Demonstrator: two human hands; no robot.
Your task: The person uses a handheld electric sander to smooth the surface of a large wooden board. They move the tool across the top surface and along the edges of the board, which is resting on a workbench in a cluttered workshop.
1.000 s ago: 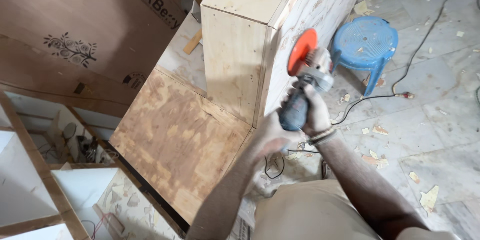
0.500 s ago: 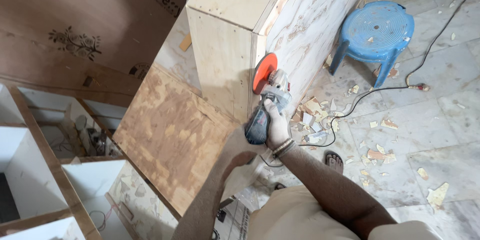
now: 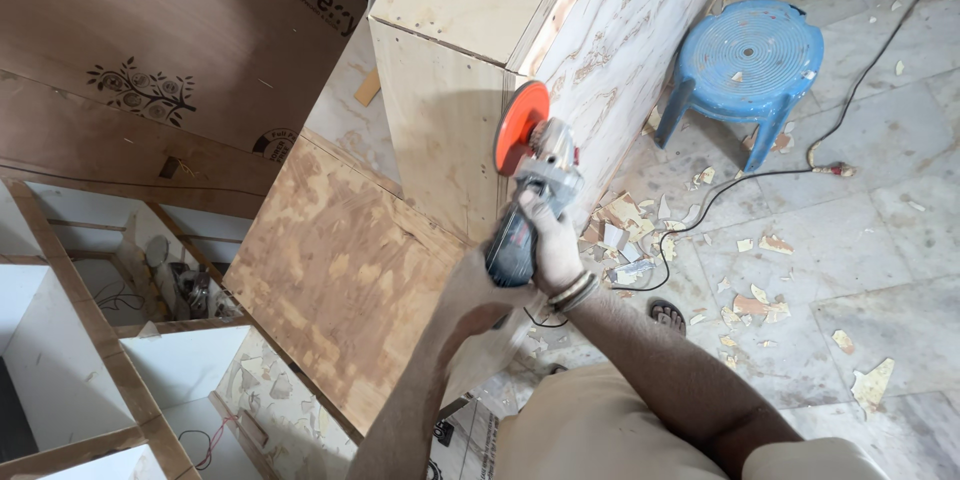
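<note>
A tall plywood box (image 3: 440, 130) stands in front of me, its right side faced with pale marbled laminate (image 3: 630, 50). Both my hands grip an angle grinder (image 3: 535, 190) with an orange disc (image 3: 521, 127). My right hand (image 3: 550, 240) wraps the body near the head. My left hand (image 3: 475, 290) holds the rear of the blue-grey body. The orange disc sits against the box's vertical corner edge, about halfway down.
A blue plastic stool (image 3: 750, 65) stands to the right, with a black cable (image 3: 800, 175) running past it. Laminate chips (image 3: 625, 215) litter the tiled floor. A plywood sheet (image 3: 340, 280) lies at the box's foot. White open cabinets (image 3: 90, 360) sit lower left.
The grinder went down the corner edge, then back up a little. The disc now sits higher on the edge than half a second ago. Both hands kept their grip.
</note>
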